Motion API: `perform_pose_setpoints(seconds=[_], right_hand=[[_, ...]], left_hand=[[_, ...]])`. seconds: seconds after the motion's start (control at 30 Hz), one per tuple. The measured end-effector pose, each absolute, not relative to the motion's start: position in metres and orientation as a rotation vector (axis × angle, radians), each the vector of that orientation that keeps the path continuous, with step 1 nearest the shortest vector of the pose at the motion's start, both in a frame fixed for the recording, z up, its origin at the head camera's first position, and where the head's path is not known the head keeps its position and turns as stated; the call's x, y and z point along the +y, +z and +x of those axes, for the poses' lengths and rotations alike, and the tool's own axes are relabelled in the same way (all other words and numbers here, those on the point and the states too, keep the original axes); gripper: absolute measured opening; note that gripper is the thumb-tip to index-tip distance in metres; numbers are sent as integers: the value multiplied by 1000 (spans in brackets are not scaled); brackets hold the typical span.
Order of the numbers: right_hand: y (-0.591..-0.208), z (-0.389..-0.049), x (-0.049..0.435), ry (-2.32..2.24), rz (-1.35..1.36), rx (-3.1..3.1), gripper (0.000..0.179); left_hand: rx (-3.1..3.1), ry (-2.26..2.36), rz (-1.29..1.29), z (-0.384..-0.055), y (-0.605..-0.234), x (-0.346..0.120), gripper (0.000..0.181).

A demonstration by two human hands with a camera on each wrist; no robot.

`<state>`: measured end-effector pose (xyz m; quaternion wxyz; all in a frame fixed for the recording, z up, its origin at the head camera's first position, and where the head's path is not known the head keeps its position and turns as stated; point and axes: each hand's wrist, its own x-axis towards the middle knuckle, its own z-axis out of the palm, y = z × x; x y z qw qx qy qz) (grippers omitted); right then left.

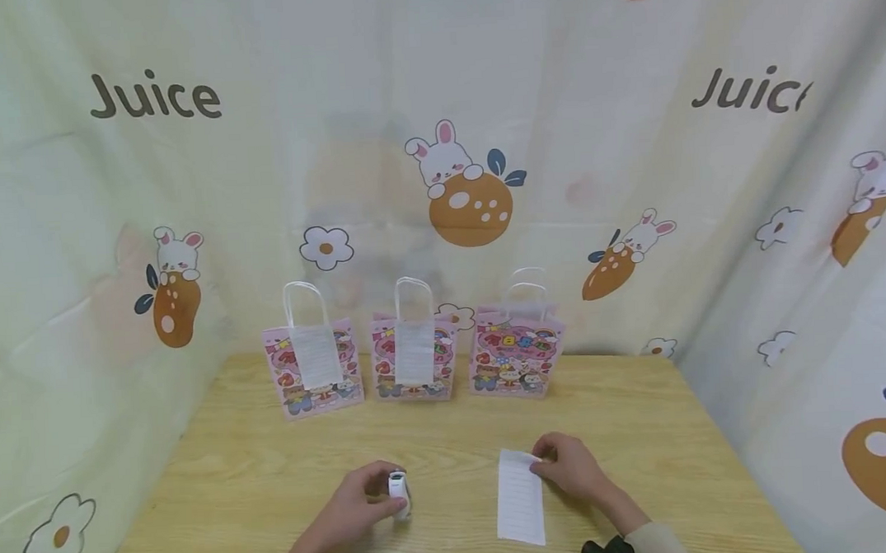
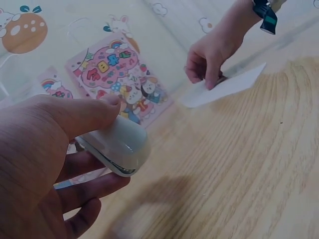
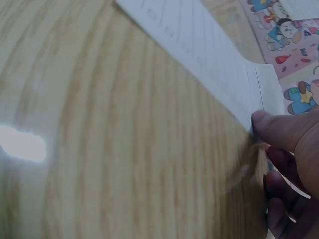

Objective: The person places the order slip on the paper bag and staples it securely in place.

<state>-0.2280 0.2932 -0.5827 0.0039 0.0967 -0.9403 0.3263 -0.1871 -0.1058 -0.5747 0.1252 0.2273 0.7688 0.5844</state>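
Observation:
My left hand point(image 1: 358, 501) grips a small white stapler point(image 1: 399, 493) between thumb and fingers, just over the table. In the left wrist view the stapler point(image 2: 123, 144) shows its rounded end, tilted. My right hand point(image 1: 573, 470) pinches the top edge of a white lined paper slip point(image 1: 520, 502), thumb on its printed face. The right wrist view shows the slip point(image 3: 199, 55) bent back near the thumb point(image 3: 269, 127). Behind stand three pink cartoon paper bags: a left bag point(image 1: 294, 403), a middle bag point(image 1: 384, 370) and a right bag point(image 1: 517, 368).
Lined slips hang over the fronts of the left and middle bags, a left slip point(image 1: 316, 356) and a middle slip point(image 1: 414, 352). The right bag's front shows no slip. White handles rise from the bags. A printed curtain point(image 1: 375, 81) borders the wooden table point(image 1: 236, 467).

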Motion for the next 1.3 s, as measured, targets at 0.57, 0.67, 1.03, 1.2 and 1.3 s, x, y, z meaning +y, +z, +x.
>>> perform_pose_setpoints(seconds=[0.57, 0.67, 1.03, 1.2, 1.3], right_hand=[[-525, -261, 301, 1044, 399, -2508, 8], [-501, -270, 300, 1082, 400, -2507, 9], [-427, -303, 291, 1065, 550, -2453, 7], [-417, -314, 293, 1016, 502, -2500, 7], [-418, -318, 298, 965, 474, -2519, 7]], left_hand=[[2242, 1715, 664, -186, -575, -109, 45], [2242, 1716, 663, -186, -575, -109, 45], [2207, 1723, 615, -180, -577, -115, 45], [2204, 1739, 612, -178, -579, -115, 44], [2206, 1744, 623, -178, -581, -115, 44]])
